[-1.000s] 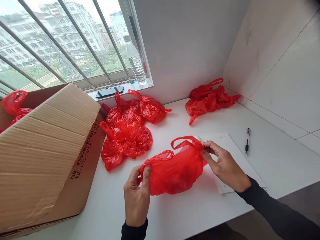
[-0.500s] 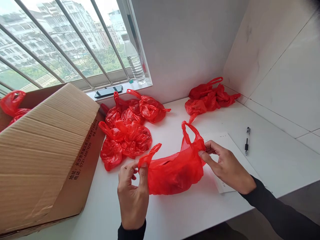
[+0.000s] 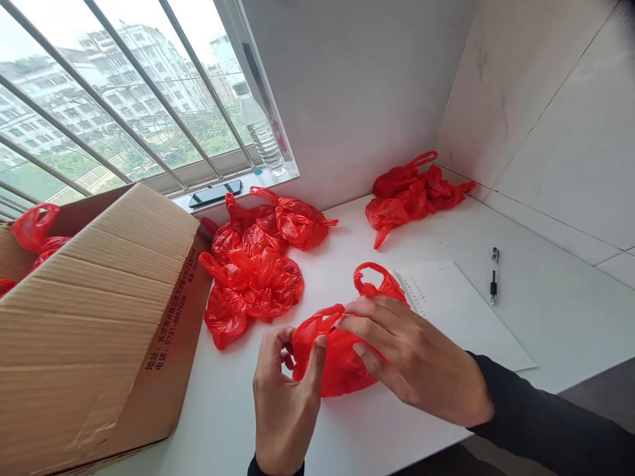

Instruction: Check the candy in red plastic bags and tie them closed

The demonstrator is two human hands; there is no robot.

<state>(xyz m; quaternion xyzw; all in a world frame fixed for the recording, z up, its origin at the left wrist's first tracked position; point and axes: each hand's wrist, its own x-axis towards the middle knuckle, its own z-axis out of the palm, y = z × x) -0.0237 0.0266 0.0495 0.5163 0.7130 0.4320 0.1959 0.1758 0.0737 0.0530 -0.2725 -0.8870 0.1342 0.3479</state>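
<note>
Red plastic bag [image 3: 342, 354] bunched on the white table [image 3: 377, 430] just in front of the body, gathered between both hands. Left hand [image 3: 285, 403] with fingers clenched on the bag's left edge, thumb pressed against the plastic; right hand [image 3: 411, 360] spread over the top, fingers grasping the crumpled middle, one handle loop [image 3: 372, 277] poking up beyond the knuckles.

To do this well, probably: keep both handles drawn toward the centre, squeeze the air out before any knot, hold the thin film low against the table so nothing inside slips (contents hidden by the plastic, so cannot tell what or how much). Avoid yanking, since such film likely stretches and tears at the handle roots.

Against half a second ago: bag no longer stretched wide between parted hands but compressed into a ball; right hand moved in from the bag's right end to lie over the middle, hands now close together; right handle drooped from upright to a low loop; left handle out of sight under the fingers. Camera tilted a little, cardboard box [image 3: 99, 317] lower in view.

Nearby, apart from the hands: tied red bags [image 3: 253, 264] beside the box, another cluster [image 3: 411, 192] in the corner, paper sheet [image 3: 461, 311] and pen [image 3: 493, 274] at right.
</note>
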